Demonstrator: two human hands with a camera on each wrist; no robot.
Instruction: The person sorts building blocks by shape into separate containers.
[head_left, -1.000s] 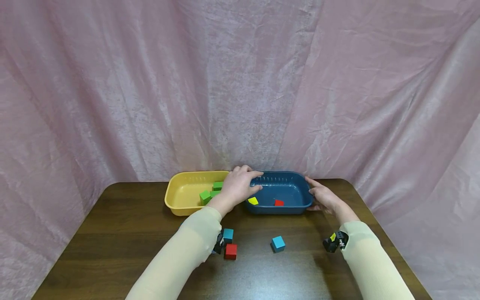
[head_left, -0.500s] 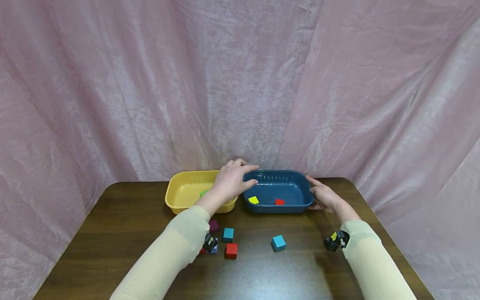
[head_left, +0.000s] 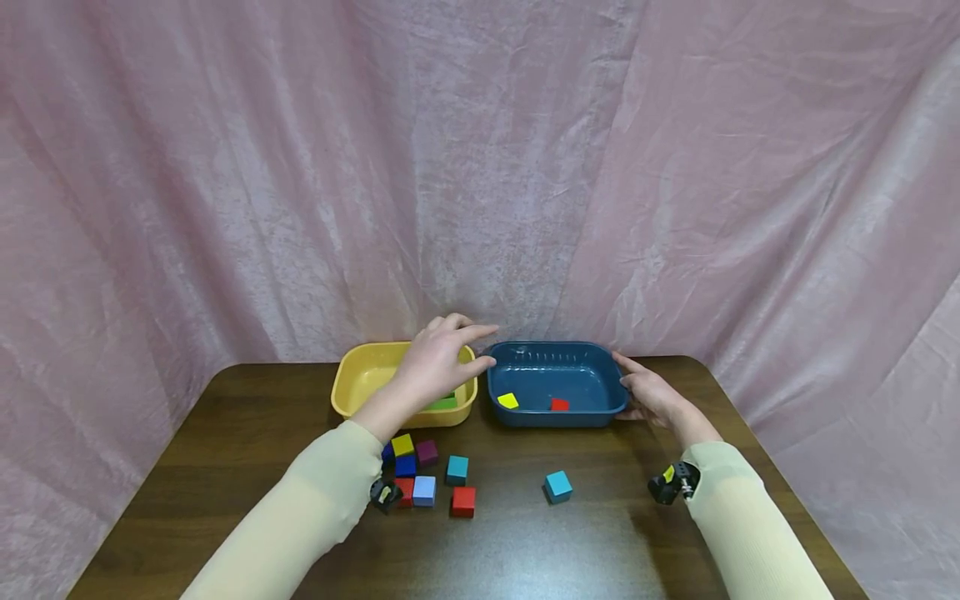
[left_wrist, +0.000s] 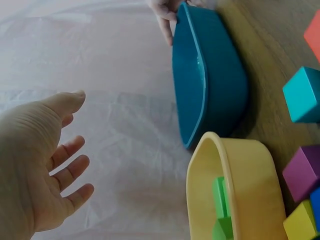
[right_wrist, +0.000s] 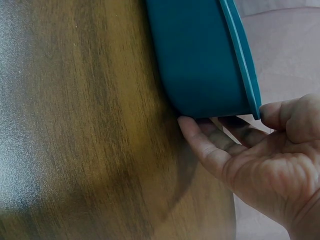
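Blue tray (head_left: 555,419): your right hand (right_wrist: 280,175) has its fingers fairly straight against the end, thumb at the rim, touching rather than wrapped round it. Push too hard and the tray could slide into the yellow tray (head_left: 363,387) just beside it, jolting the red block (head_left: 559,405) and yellow block (head_left: 508,401) inside. Your left hand (head_left: 433,364) hangs empty, fingers loosely spread, above the yellow tray; dropping carelessly, it might knock the green blocks (left_wrist: 220,197). Lower your left sleeve (head_left: 300,508) and you risk scattering the cluster of blocks (head_left: 406,466) on the desk (head_left: 517,550).
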